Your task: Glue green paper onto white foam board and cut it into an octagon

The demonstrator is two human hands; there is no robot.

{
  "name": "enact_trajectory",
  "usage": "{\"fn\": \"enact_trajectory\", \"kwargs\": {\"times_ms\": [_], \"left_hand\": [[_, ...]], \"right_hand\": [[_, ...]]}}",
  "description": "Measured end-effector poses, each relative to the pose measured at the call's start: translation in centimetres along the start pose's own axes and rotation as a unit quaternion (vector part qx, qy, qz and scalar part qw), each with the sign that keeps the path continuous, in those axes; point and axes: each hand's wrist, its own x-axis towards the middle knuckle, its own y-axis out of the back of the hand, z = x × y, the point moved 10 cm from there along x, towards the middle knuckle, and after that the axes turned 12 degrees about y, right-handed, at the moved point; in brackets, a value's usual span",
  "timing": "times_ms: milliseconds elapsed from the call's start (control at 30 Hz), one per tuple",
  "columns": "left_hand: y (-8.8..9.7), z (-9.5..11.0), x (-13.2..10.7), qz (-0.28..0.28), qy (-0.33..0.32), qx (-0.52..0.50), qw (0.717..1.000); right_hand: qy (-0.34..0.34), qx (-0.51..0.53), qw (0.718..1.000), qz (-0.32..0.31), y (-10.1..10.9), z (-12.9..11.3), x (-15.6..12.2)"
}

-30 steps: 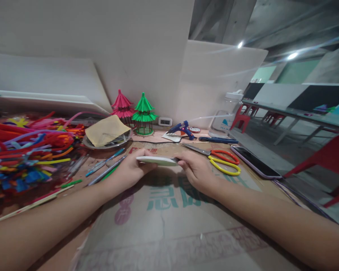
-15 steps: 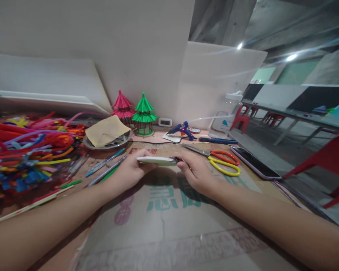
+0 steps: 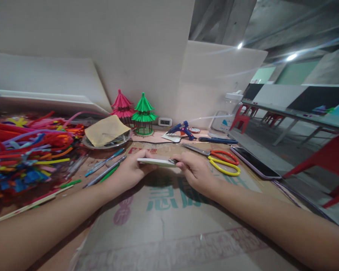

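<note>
I've got a thin white foam-board piece pinched flat btwn left hand & right hand, both clamped on its ends. Looks light, stiff but dentable, so I'd grip edges w/ soft pressure, just above the cardboard-covered counter

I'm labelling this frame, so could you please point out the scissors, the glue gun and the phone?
scissors [image 3: 224,162]: head view, on the yellow handle loop.
glue gun [image 3: 183,129]: head view, on the blue body.
phone [image 3: 255,162]: head view, on the dark screen.

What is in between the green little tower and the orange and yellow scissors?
In the head view, the blue glue gun lies between the green tower and the scissors, resting on a white scrap with its black cord trailing left.
</note>
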Motion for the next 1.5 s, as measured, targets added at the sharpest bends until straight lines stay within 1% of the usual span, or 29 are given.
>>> {"fn": "enact_trajectory", "kwargs": {"times_ms": [133,267,333,433,533,600,667,867,1000,1167,1367,1500], "left_hand": [[0.1,-0.2,0.2,0.006,0.003,0.003,1.0],[0.7,-0.7,0.4,0.025,0.016,-0.041,0.999],[0.6,-1.1,0.6,0.019,0.041,-0.075,0.996],[0.1,-1.9,0.5,-0.012,0.093,-0.155,0.983],[-0.4,-2.8,0.3,-0.037,0.143,-0.205,0.967],[-0.5,-3.0,0.2,-0.039,0.157,-0.209,0.964],[-0.4,-2.8,0.3,-0.035,0.152,-0.211,0.965],[-0.2,-1.8,0.5,-0.032,0.115,-0.195,0.974],[-0.2,-1.3,0.5,-0.031,0.082,-0.18,0.98],[-0.8,-1.6,0.2,-0.055,0.097,-0.139,0.984],[-0.6,-1.1,0.0,-0.048,0.093,-0.121,0.987],[-0.7,-1.3,0.1,-0.048,0.098,-0.124,0.986]], "right_hand": [[-0.014,0.006,1.0,0.012,0.1,0.3,-0.2],[-0.055,0.014,0.998,0.019,-0.1,1.4,-0.6],[-0.093,0.026,0.994,0.042,0.1,2.5,-1.0],[-0.159,0.049,0.983,0.075,0.3,4.3,-1.6],[-0.186,0.076,0.977,0.077,0.0,5.1,-1.7],[-0.186,0.086,0.976,0.075,-0.1,5.0,-1.6],[-0.187,0.091,0.975,0.076,-0.2,4.9,-1.5],[-0.187,0.096,0.975,0.075,-0.3,4.9,-1.6],[-0.185,0.069,0.978,0.072,-0.2,5.1,-1.9],[-0.154,0.024,0.987,0.045,0.0,4.1,-1.6],[-0.142,-0.008,0.989,0.037,0.3,3.8,-1.2],[-0.144,-0.013,0.989,0.034,0.3,3.9,-1.2]]}}
